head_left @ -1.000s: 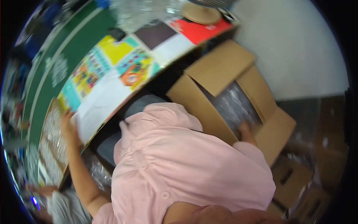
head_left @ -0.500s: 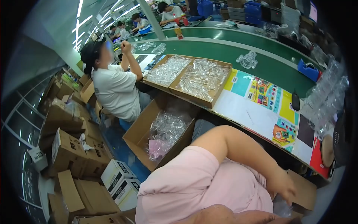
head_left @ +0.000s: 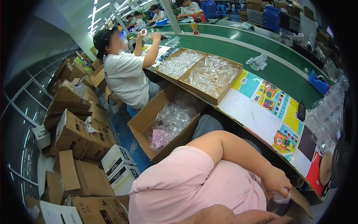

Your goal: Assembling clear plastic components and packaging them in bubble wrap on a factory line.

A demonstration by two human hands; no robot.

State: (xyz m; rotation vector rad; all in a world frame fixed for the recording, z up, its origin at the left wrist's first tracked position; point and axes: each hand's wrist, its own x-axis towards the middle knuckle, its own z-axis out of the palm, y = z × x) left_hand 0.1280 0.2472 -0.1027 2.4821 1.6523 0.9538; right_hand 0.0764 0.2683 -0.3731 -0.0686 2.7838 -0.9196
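My left arm bends across my pink shirt toward the lower right. At its end my left hand (head_left: 278,183) is closed, fingers curled down over a crumpled-looking clear plastic piece (head_left: 281,198); its exact kind cannot be made out. Close beside that hand a brown cardboard flap (head_left: 301,201) sticks up, below the table edge. My right hand is out of sight.
Two shallow cardboard trays (head_left: 238,80) of clear plastic parts sit on the table (head_left: 246,115). Below stands a deep carton (head_left: 141,128) with clear plastic pieces. A co-worker (head_left: 126,76) sits at the left. Stacked clear plastic (head_left: 328,108) and a blue tape dispenser (head_left: 318,83) are at right.
My left hand has moved slightly left, and its fingers have closed on the clear plastic piece. The view has shifted. The co-worker's hands have moved apart, with a clear ring-shaped thing showing.
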